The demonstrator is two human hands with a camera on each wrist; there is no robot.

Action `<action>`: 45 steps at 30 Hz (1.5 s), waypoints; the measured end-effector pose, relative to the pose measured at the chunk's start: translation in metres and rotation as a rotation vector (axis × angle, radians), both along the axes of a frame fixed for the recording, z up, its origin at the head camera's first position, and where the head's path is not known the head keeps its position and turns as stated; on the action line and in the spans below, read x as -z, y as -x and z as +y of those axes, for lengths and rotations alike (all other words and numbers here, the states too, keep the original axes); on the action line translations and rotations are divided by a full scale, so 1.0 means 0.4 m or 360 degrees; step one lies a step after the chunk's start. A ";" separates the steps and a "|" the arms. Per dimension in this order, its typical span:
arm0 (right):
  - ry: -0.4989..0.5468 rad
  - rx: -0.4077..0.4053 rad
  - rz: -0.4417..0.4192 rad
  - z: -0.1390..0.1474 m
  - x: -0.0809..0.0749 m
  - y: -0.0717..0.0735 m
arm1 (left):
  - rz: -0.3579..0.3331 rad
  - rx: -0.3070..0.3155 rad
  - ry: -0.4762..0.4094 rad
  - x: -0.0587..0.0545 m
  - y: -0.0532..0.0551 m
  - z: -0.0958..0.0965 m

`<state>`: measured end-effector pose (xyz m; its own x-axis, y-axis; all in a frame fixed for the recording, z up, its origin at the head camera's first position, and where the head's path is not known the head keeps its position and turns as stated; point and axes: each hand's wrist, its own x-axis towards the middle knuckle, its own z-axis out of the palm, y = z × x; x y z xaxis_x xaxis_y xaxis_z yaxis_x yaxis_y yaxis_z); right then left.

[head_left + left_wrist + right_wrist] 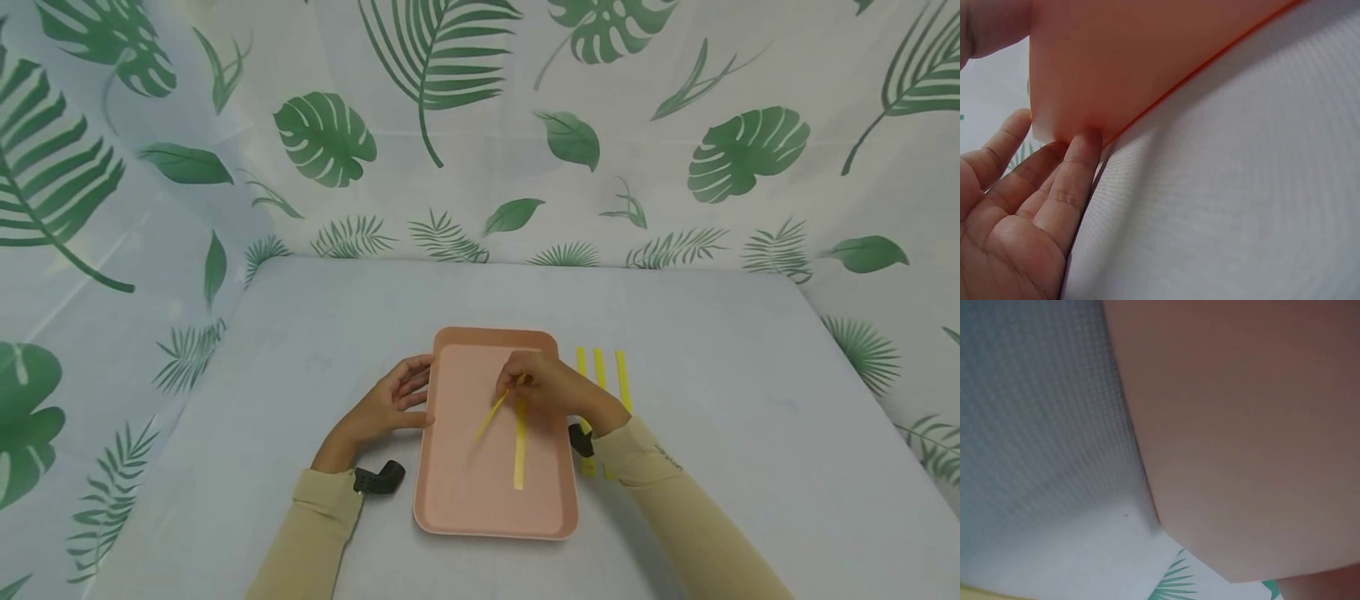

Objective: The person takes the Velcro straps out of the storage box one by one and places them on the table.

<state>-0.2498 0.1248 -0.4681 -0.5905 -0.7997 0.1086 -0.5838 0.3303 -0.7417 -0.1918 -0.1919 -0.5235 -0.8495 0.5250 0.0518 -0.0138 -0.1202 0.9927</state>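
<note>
A pink tray (472, 500) lies on the table with its long side pointing away from me. My right hand (543, 383) is over the tray and pinches a thin yellow strip (491, 417) that slants down to the left. Another yellow strip (519, 454) lies flat inside the tray, its far end behind the right hand. At the tray's left side, my left hand (393, 404) rests its fingers against the outer wall (1116, 69), thumb near the rim. The right wrist view shows the tray's other wall (1241, 437); the right fingers are hidden there.
Several yellow strips (622, 375) lie side by side on the table just right of the tray, partly under the right forearm. A white cloth (315, 333) covers the table. Leaf-printed curtains (480, 167) close off the back and both sides.
</note>
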 end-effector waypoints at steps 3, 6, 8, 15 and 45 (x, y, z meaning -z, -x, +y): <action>-0.0024 0.0002 -0.0003 0.002 0.003 0.000 | -0.0006 -0.0004 -0.0006 0.002 0.000 0.002; -0.0003 -0.0003 -0.0006 0.003 0.006 0.002 | -0.0012 -0.0010 -0.0017 0.003 0.000 0.002; 0.0011 -0.0003 -0.0012 0.003 0.006 0.003 | -0.0010 -0.0013 -0.0020 0.003 0.000 0.002; 0.0015 -0.0020 -0.0084 0.005 -0.001 0.004 | 0.0002 -0.0004 -0.0040 0.005 0.001 0.002; 0.0027 -0.0188 -0.0392 0.019 -0.028 -0.012 | 0.0030 0.0013 -0.0061 0.001 0.002 -0.002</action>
<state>-0.2451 0.1325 -0.4568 -0.5037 -0.8638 -0.0125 -0.4190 0.2570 -0.8709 -0.1928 -0.1929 -0.5239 -0.8439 0.5292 0.0880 0.0038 -0.1581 0.9874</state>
